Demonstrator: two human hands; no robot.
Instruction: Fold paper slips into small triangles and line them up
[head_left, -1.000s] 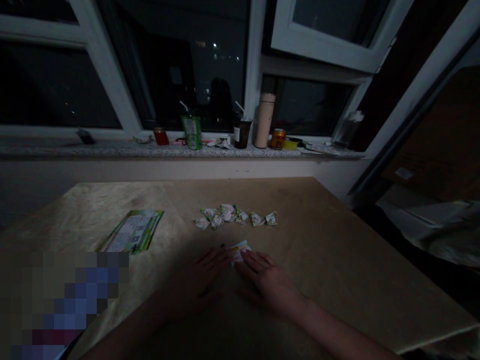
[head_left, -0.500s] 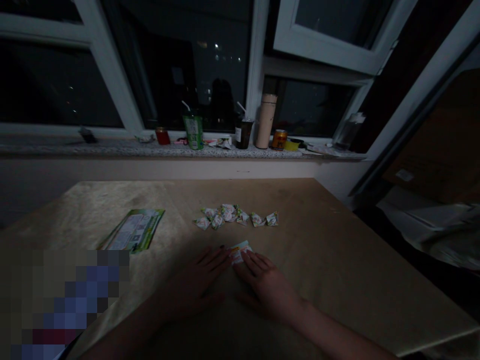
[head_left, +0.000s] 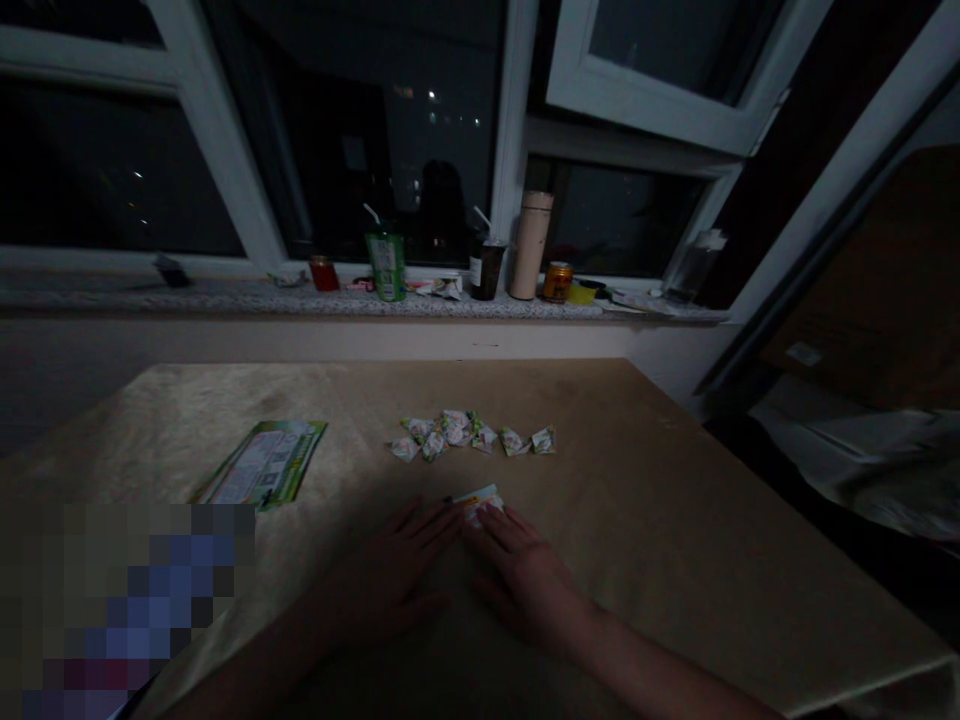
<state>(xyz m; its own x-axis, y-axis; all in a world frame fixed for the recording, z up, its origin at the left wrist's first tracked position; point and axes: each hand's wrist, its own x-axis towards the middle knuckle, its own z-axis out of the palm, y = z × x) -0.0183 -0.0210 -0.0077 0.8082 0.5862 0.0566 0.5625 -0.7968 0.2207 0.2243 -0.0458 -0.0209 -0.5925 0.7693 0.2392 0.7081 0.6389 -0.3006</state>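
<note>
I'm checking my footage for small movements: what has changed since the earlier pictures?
Only a little: the right hand has shifted slightly left, its fingers covering a bit more of the small printed packet. I see nothing picked up or released. The left hand, wrapped pieces and green packaging look unchanged.

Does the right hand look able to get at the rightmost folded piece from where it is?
Probably yes: the right hand lies palm down with its fingertips at the small wrapper, and nothing seems to stand between it and the rightmost folded piece beyond.
</note>
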